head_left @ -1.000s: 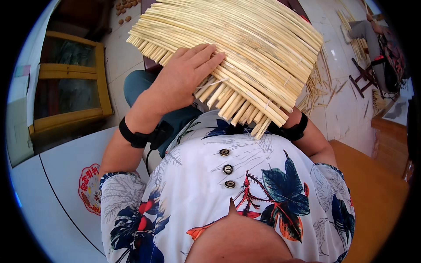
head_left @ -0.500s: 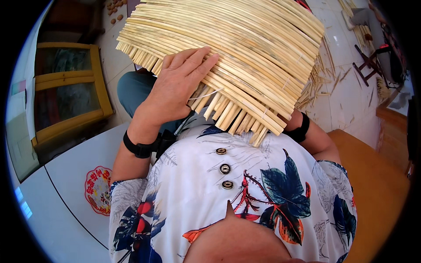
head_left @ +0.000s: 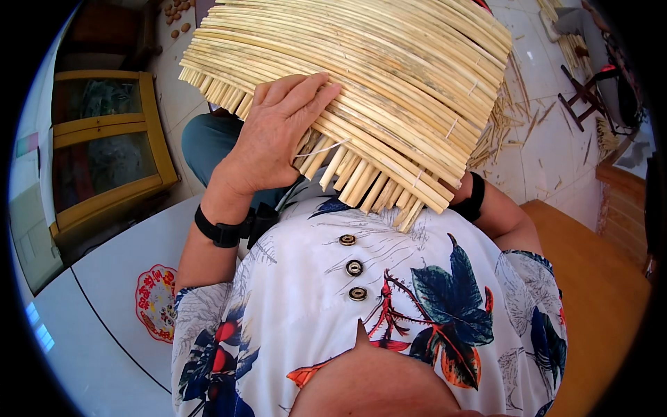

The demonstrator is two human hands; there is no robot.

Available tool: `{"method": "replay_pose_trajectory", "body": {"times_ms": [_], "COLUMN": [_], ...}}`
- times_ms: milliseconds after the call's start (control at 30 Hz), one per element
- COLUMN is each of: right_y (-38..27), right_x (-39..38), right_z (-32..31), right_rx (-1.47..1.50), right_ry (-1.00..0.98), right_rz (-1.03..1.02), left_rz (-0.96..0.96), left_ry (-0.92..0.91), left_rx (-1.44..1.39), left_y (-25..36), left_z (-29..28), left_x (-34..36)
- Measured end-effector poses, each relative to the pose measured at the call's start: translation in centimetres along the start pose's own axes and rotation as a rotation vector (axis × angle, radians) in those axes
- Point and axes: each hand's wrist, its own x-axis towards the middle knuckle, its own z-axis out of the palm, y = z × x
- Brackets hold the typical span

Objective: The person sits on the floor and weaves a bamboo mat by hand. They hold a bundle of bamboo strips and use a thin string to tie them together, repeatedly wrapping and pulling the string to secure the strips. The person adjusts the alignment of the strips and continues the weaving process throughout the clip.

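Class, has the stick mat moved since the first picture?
Yes, slightly, toward the person's body: its lower edge now lies farther below the dark stool than before, though the camera has shifted too. The mat moved.

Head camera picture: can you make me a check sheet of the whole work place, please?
Surface: mostly hidden under the stick mat; white tabletop at left.
Work things: stick mat, near edge uneven; white strand by the left hand.
Clutter: broken sticks on the floor.
Hands: left hand lies on the mat; right hand mostly hidden below its near right corner.
Cables: nothing clearly seen.
Surroundings: glass-front cabinet at left, stool at right.
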Motion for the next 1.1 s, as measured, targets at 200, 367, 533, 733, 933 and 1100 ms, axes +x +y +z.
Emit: {"method": "replay_pose_trajectory", "body": {"times_ms": [200,367,533,733,933,1100], "right_y": [-0.04,-0.12,-0.09,-0.08,0.07,0.04], "right_x": [-0.17,-0.14,-0.11,-0.02,0.1,0.02], "right_z": [-0.13,-0.22,-0.32,-0.37,-0.42,-0.42], "right_rx": [0.004,0.015,0.019,0.022,0.028,0.029], "right_ry": [0.008,0.004,0.007,0.006,0.008,0.007], "right_rz": [0.006,0.009,0.007,0.009,0.01,0.01], "left_rz": [0.01,0.005,-0.002,-0.007,-0.007,-0.022], "left_ry": [-0.012,-0.016,-0.01,0.0,0.003,0.021], "left_rx": [0.017,0.016,0.009,0.01,0.022,-0.006], "left_y": [0.1,0.18,0.06,0.16,0.07,0.2], "left_z": [-0.1,-0.17,0.01,0.12,0.23,0.37], "left_x": [0.1,0.26,0.2,0.16,0.08,0.1]}}
